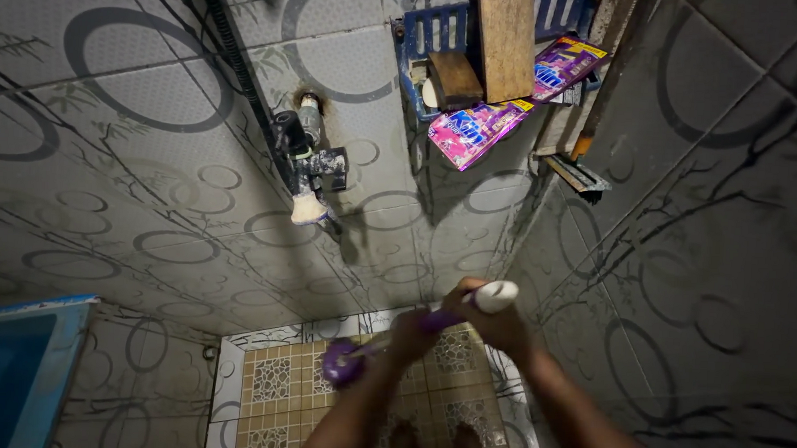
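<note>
Down at the far left a blue tub (16,369) stands against the grey tiled wall (131,194), its inside too dark to read. Next comes the tap (307,162), fixed to the wall beside a black hose (235,60); no water shows at its spout. Below it lies the yellow patterned floor (274,398), where the purple head of a brush (346,363) sits low, at or just above the tiles; whether it touches them I cannot tell. The left hand (412,328) is wrapped closed around the middle of the brush handle, and the right hand (493,318) is closed around the white upper end, so both grip the one tool, angled down to the left. Up to the right a blue rack (443,29) holds a wooden board (505,36) and pink sachets (474,129). As a judgement, scrubbing looks under way near the floor's back edge: no foam or wet streaks can be made out, so how much is cleaned cannot be told, and the floor near the feet seems left to do.
</note>
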